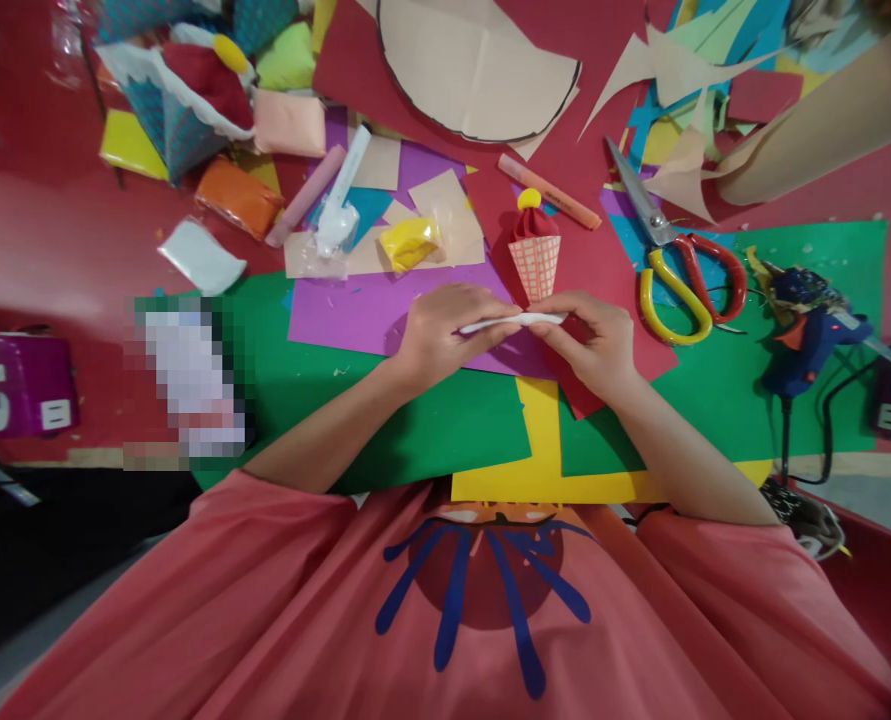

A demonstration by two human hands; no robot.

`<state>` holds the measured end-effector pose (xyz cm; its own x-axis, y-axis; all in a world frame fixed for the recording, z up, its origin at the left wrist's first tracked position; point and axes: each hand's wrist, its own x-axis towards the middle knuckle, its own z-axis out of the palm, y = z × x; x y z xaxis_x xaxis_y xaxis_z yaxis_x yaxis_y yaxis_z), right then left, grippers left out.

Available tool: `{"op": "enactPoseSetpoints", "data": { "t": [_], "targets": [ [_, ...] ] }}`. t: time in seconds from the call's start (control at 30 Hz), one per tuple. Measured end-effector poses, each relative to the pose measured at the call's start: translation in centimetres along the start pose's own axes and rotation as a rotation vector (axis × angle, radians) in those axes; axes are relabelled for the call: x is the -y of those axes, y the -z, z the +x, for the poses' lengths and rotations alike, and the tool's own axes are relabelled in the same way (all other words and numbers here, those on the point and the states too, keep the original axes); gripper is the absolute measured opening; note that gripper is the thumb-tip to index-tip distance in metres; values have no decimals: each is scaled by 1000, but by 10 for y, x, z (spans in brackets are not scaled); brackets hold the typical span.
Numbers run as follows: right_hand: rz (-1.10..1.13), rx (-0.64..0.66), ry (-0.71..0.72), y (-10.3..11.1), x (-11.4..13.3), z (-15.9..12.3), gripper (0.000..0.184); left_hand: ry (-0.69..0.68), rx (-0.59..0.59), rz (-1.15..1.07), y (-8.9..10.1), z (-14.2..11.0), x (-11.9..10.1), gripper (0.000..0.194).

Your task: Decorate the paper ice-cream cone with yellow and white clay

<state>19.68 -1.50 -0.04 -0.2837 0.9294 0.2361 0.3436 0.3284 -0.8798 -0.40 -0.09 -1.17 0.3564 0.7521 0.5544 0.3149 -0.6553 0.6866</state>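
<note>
A thin white strip of what looks like modelling clay point(490, 323) stretches between my two hands. My left hand point(445, 335) pinches its left part between thumb and fingers. On the other end, my right hand point(591, 340) has its fingertips closed. Just beyond the hands lies a small paper ice cream cone point(535, 262), with a pink grid pattern, a red top and a yellow ball. Red paper point(580, 385) and purple paper point(347, 318) lie beneath the hands.
Scissors point(659, 230) with yellow and red handles lie to the right, near a blue glue gun point(805, 345) with its cord. Clay packets, including a yellow one point(410, 243) and an orange one point(239, 197), are at the left. An orange marker point(554, 192) lies beyond the cone.
</note>
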Motion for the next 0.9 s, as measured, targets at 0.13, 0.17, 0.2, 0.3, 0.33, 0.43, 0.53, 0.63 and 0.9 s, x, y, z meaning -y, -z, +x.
{"op": "enactPoseSetpoints", "data": {
  "t": [0.13,0.17,0.2,0.3,0.33,0.43,0.53,0.63,0.9],
  "targets": [
    [60,-22,66,-2,-1,0,27,3,-10,40,1,1,-2,13],
    [61,-22,78,-2,-2,-1,24,3,-9,47,1,1,-2,15],
    [58,-20,88,-3,-1,0,20,0,-5,50,0,1,-3,18],
    [49,-10,114,-3,-1,0,17,-26,22,38,0,2,-3,18],
    [49,-6,116,-3,-1,0,17,-33,29,33,0,3,-3,16],
    [79,11,93,-3,-1,1,19,-43,25,14,0,4,-3,11],
    [94,26,44,-2,-1,1,22,-58,-4,14,0,3,-2,10],
    [61,29,14,-1,-1,1,18,-37,-17,4,0,1,-1,10],
    [64,11,80,-1,-3,1,18,-70,-35,19,-3,0,0,10]
  ]
}}
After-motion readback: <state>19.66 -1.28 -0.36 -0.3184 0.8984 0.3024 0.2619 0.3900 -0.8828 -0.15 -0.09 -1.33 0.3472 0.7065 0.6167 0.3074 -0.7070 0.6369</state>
